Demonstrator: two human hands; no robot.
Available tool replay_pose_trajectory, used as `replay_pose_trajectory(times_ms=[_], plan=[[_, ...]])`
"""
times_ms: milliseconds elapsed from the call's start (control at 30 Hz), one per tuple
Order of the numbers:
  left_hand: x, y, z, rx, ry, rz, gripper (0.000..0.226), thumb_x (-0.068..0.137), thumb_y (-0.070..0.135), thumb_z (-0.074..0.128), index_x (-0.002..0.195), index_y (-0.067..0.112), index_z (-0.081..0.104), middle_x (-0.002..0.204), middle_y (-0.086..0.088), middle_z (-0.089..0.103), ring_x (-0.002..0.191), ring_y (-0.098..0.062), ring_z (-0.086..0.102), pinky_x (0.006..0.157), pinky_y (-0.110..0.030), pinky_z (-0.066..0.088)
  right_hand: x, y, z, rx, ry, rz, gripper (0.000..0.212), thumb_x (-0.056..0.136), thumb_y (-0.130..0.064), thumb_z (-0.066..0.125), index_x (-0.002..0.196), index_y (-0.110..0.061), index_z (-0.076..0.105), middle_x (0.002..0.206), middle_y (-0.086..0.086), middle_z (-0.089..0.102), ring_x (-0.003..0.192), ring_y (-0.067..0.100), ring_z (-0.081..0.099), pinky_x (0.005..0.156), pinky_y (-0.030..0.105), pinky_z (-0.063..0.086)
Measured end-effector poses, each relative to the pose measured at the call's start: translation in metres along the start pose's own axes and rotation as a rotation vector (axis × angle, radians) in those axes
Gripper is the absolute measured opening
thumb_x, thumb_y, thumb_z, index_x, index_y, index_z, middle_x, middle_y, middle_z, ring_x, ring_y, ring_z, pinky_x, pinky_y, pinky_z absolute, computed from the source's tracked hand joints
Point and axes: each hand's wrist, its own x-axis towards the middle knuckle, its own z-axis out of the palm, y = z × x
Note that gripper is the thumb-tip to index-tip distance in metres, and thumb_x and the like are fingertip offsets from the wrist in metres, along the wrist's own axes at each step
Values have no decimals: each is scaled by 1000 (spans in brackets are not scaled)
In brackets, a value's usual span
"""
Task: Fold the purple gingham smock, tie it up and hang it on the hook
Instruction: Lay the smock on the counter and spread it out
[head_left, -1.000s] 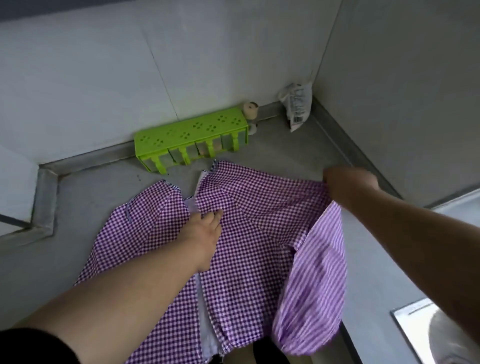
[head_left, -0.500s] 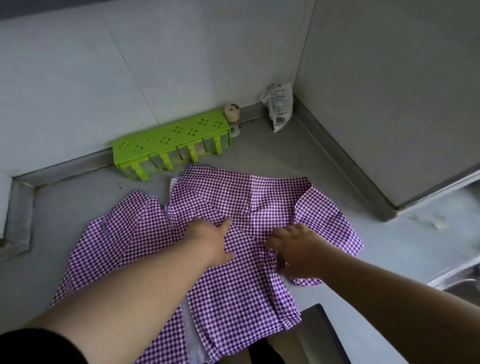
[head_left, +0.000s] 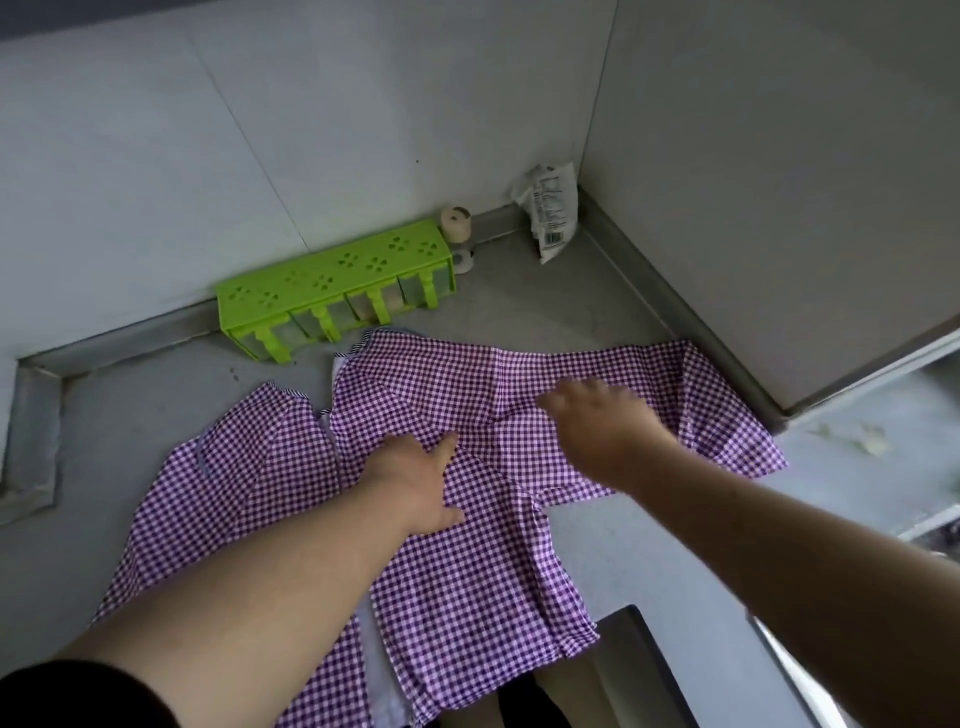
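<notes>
Head view: the purple gingham smock (head_left: 467, 545) lies spread mid-frame on the grey surface (head_left: 545, 301). The left hand (head_left: 415, 483) presses flat at its centre; the right hand (head_left: 597, 426), blurred with fingers spread, hovers nearer the sleeve stretching right.

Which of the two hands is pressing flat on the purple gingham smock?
The left hand: it lies flat on the purple gingham smock near its middle. The right hand is blurred over the right sleeve, so its contact is unclear.
</notes>
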Motion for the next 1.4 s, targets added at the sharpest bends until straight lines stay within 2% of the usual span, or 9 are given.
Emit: replay_pose_trajectory(times_ms=[167,300,467,667,833,1100,1200,1300,1400], plan=[[-12,-40,2,-122,95,104,84,96,62,52,163,27,14,153,-11,47,135,-32,52,105,-46,50,2,-62,37,120,-197,-227,87,90,-63,60,160,-38,15,171,-2,8,155,26,19,117,54,35],[-33,-92,24,-212,191,106,66,99,48,54,157,21,35,160,-3,43,142,-25,46,116,-42,42,20,-53,46,-4,-178,-177,96,81,-69,66,159,-38,19,170,-3,14,153,26,25,117,54,36],[-66,-147,65,-263,312,-66,56,95,50,58,146,26,55,158,-1,43,137,-26,47,116,-43,41,39,-61,33,-167,-89,-11,58,85,-47,57,137,-24,48,136,1,55,119,25,59,95,44,53],[-100,-189,118,-474,181,-200,61,96,51,61,154,36,48,166,-1,31,149,-26,36,124,-40,32,58,-175,37,173,-30,-164,72,88,-66,46,146,-27,31,138,10,48,123,37,56,95,54,53],[-115,-198,145,-515,198,-149,60,97,47,62,154,35,49,167,4,33,150,-22,35,126,-38,28,62,-250,43,186,-305,37,128,64,-99,43,161,-28,0,168,25,-6,152,54,0,112,69,33],[-142,-236,178,-1084,152,-661,83,79,55,59,155,26,41,159,-9,44,143,-31,47,121,-50,38,66,-262,48,70,-288,41,132,64,-89,63,161,-28,-3,167,26,-11,151,56,-2,110,71,36],[-154,-243,193,-1245,-22,-469,82,66,48,71,143,28,52,140,0,62,120,-19,63,109,-45,50,69,-260,48,37,-292,44,133,65,-89,63,160,-27,-5,166,28,-9,150,58,0,109,69,38],[-168,-249,212,-885,-229,-289,134,50,51,82,162,33,12,162,0,36,142,-22,47,120,-47,40,72,-264,49,15,-292,47,135,64,-90,63,160,-25,-6,166,29,-9,150,59,1,109,68,39],[-170,-255,228,-853,-234,-195,125,58,48,77,163,35,10,162,-1,37,142,-23,47,119,-48,40,73,-263,50,1,-279,48,137,62,-91,63,160,-25,-6,165,31,-8,150,59,2,111,67,37]])
